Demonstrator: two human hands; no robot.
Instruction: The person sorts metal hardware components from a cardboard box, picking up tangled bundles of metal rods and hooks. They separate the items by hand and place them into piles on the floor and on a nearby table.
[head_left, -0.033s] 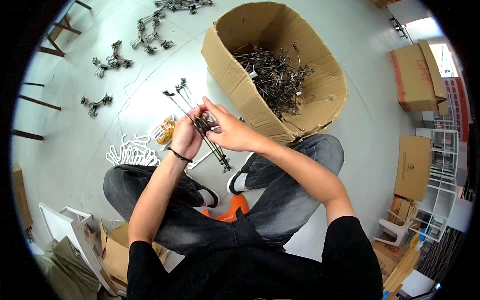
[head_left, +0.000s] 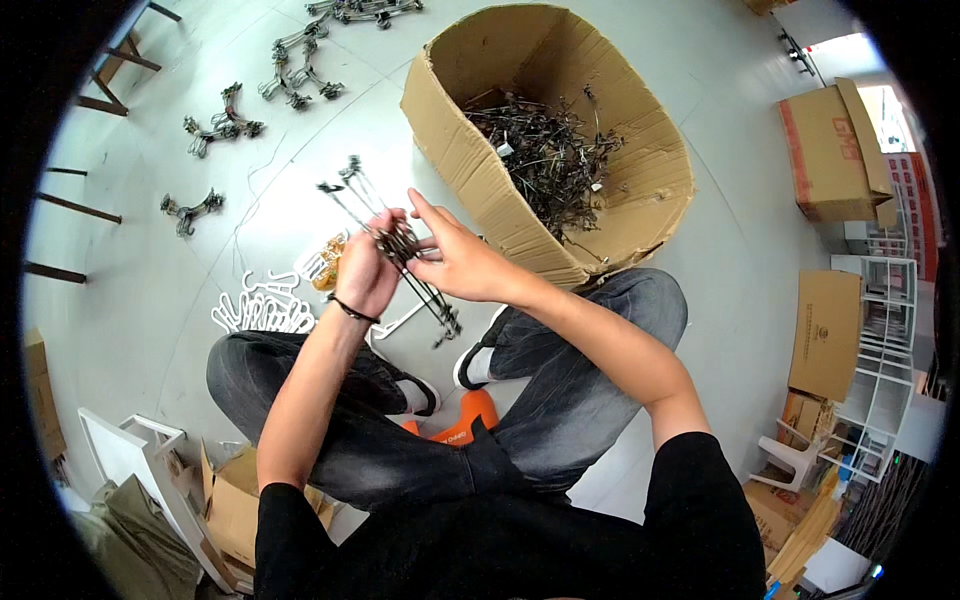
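Observation:
In front of my crossed legs, my left hand (head_left: 370, 268) is wrapped round a bundle of thin metal rods (head_left: 430, 298) with dark, clip-like ends. The bundle slants from upper left to lower right, and its upper ends fan apart. My right hand (head_left: 462, 262) is at the bundle's right side, index finger stretched up and thumb apart from it, fingertips close to the rods. Whether those fingertips touch the rods is hard to see. Just left of my left hand lies a clear bag of yellow-orange bands (head_left: 326, 262) on the floor.
A large open cardboard box (head_left: 630, 225) holds a tangle of similar dark rods (head_left: 545, 160). White plastic hooks (head_left: 262, 312) lie by my left knee. Tied rod bundles (head_left: 192, 210) lie farther left. An orange item (head_left: 478, 412) is between my legs. Cartons (head_left: 826, 325) and white racks stand right.
The bundle's upper ends have shifted slightly left and up. My right index finger has lifted a little, and my left hand has tilted slightly with the rods.

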